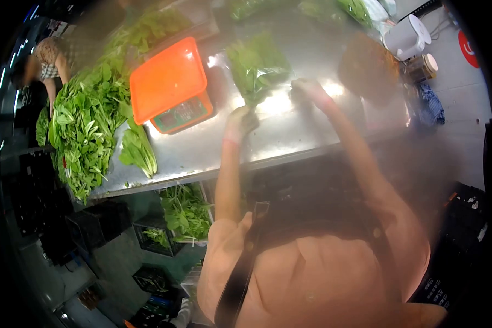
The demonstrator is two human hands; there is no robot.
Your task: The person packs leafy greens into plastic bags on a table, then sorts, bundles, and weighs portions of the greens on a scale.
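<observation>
A clear plastic bag of leafy greens (pixel 257 63) lies on the metal table in front of me. My left hand (pixel 240 123) is closed at the bag's near end, where it narrows; the fingertips are partly hidden. Just right of the bag, my right hand (pixel 310 92) has its fingers drawn together close to the bag's edge. Haze and glare hide what is between those fingers. Left of the bag stands an orange scale (pixel 183 116) with an orange tray (pixel 169 81) tilted on top.
A large heap of loose greens (pixel 87 120) covers the table's left end, with a separate bunch (pixel 138 147) beside it. A white container (pixel 407 37) and a jar (pixel 422 68) stand at the right. Crates of greens (pixel 186 213) sit below the table's edge. Another person (pixel 52 57) bends at far left.
</observation>
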